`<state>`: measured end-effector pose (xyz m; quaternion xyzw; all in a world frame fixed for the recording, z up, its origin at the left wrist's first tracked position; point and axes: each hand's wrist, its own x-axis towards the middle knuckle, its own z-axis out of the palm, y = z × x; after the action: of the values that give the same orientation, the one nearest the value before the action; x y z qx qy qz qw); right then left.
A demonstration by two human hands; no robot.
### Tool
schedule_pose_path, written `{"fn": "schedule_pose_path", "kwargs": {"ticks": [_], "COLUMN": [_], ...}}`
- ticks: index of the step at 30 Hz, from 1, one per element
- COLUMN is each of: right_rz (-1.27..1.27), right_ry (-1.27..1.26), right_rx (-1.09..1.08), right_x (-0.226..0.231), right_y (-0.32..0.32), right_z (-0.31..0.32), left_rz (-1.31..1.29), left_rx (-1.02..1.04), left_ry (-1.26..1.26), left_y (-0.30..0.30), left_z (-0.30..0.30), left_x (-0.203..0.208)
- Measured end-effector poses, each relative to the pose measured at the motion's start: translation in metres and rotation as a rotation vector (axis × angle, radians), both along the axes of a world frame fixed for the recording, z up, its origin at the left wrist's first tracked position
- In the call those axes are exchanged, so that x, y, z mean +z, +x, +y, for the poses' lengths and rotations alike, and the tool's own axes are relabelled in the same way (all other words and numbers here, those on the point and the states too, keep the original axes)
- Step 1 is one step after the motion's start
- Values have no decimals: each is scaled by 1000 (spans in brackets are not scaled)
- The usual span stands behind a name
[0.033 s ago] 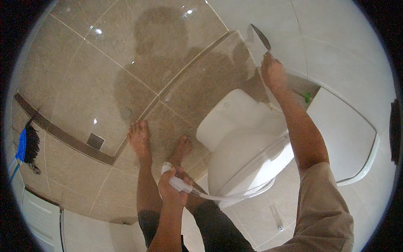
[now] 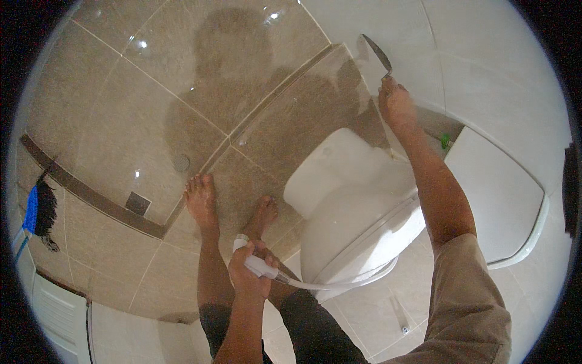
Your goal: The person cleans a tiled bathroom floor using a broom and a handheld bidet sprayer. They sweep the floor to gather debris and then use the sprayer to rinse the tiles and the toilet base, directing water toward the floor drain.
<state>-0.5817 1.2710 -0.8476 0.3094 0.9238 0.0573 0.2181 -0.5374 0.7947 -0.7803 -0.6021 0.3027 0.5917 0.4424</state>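
- Broom (image 2: 40,211) at the far left, its head blue with black bristles, close to the wall; a white slatted panel (image 2: 59,315) stands below it in the view.
- Dark strip (image 2: 91,193) curving along the brown tiled floor (image 2: 109,115), with a square drain (image 2: 138,204) against it and a round cover (image 2: 181,162) farther up.
- Two bare feet on the tiles: the left foot (image 2: 200,197) at the corner of the strip, the right foot (image 2: 264,212) beside the toilet.
- Left hand (image 2: 244,280), low in the middle, its fingers closed around the white sprayer (image 2: 259,266); the sprayer's head tilts up and to the left, in front of the right leg.
- White hose (image 2: 339,286) running right from the sprayer and curving up along the near side of the toilet.
- White toilet (image 2: 339,188) in the middle, between the two hands.
- Right hand (image 2: 399,109), stretched out beyond the toilet near the white wall (image 2: 388,21), fingers wrapped around the handle of a trowel (image 2: 377,53). Its narrow grey blade points up and left; I cannot tell whether it touches the wall.
- Green tap (image 2: 446,141) just right of the right forearm, beside the white tank (image 2: 497,194).
- Tan sleeve (image 2: 464,297) on the right arm, below the tank.
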Motion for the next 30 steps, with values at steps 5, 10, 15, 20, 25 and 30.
{"fn": "schedule_pose_path", "kwargs": {"ticks": [5,10,15,20,25,30], "right_rz": [-100,-72,-36,-61,-36,-65], "right_ry": [50,11,8,-21,-32,-23], "right_rx": [-34,16,40,19,-13,34], "right_x": [-7,-10,-21,-18,-11,2], "right_y": [-6,-2,9,-2,11,19], "right_z": [8,14,30,24,22,33], "left_rz": [-39,-3,38,-16,-2,-3], "left_rx": [19,1,-5,-25,-14,-30], "left_ry": [-129,-68,47,-9,-18,38], "left_y": [-14,-9,5,-2,-2,1], "left_z": [18,15,7,12,13,15], "left_x": [8,3,-11,-6,-7,-14]}}
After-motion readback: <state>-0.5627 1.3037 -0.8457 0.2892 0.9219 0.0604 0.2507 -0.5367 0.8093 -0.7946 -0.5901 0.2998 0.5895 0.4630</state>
